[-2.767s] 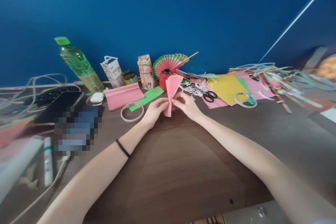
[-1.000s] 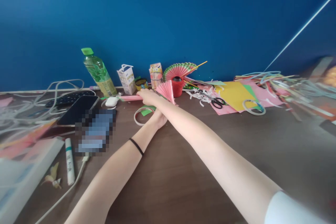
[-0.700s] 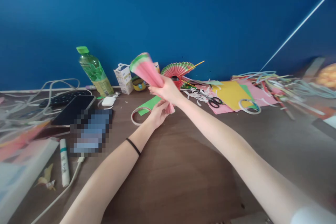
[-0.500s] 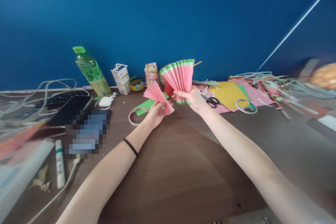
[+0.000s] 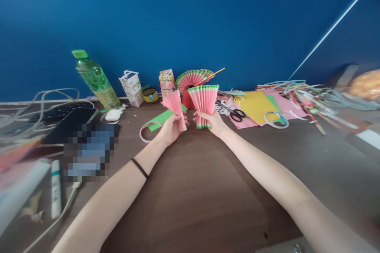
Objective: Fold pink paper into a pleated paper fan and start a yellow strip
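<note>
In my left hand [image 5: 172, 128] is a pink pleated paper [image 5: 174, 104], pinched near its lower end and fanned out at the top. My right hand [image 5: 214, 123] grips a pink pleated paper with green edges [image 5: 204, 98], its upper end spread wider than the gathered part at my fingers. The two pleated papers are held upright side by side with a small gap between them. Behind them stands a round pleated paper fan [image 5: 192, 77], pink with a green rim, partly hidden, next to a red object [image 5: 187, 101].
Tape rolls [image 5: 142, 132] [image 5: 276, 125], scissors [image 5: 237, 114] and coloured paper sheets [image 5: 257, 106] lie beyond my hands. A green bottle [image 5: 96, 81] and a carton [image 5: 132, 89] stand by the blue wall. Phones [image 5: 71, 124], cables and a marker [image 5: 56, 189] are at left, paper strips [image 5: 311, 101] at right.
My right hand has lowered its green-edged pleated paper, uncovering the round fan behind. My left hand has turned its pink pleated paper more upright. Both grips stay closed.
</note>
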